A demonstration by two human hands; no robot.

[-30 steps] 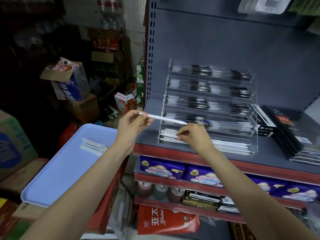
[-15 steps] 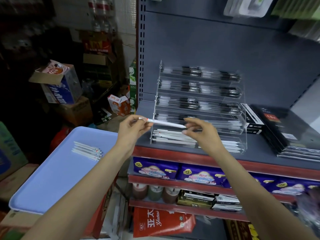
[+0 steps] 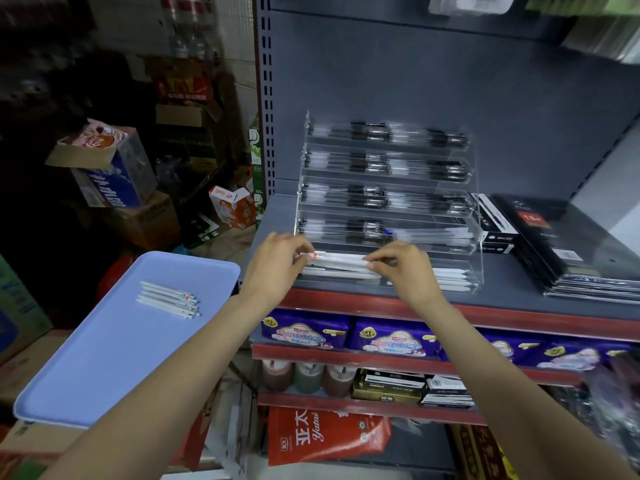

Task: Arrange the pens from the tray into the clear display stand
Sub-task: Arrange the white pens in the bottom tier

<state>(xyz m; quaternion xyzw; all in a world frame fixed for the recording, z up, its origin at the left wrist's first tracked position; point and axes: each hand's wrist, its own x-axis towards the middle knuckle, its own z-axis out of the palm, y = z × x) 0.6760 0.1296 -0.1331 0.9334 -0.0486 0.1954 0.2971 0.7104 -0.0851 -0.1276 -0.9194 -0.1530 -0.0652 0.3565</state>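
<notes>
Holding one white pen level by its two ends, the left hand pinches the end with the red mark and the right hand pinches the other, fingers curled in on it; the pen sits at the mouth of the bottom tier of the clear display stand, just above the white pens already lying there. Upper tiers carry rows of black-gripped pens, and one tier shows a pen with a blue tip. Both wrists cross in front of the stand's lower front edge and hide part of that tier. Left of the grey shelf, a light blue tray holds a small bundle of white pens, well apart from the hands. Right of the stand lie flat black packs, one with a red label reading "18" and more too blurred to read. Under the red shelf lip sit purple packets with print too small to make out, then bottles and small boxes. Lowest is a red bag printed "Yatai" beside Chinese characters. Cardboard cartons are stacked in the dim area at left, their lettering blurred
</notes>
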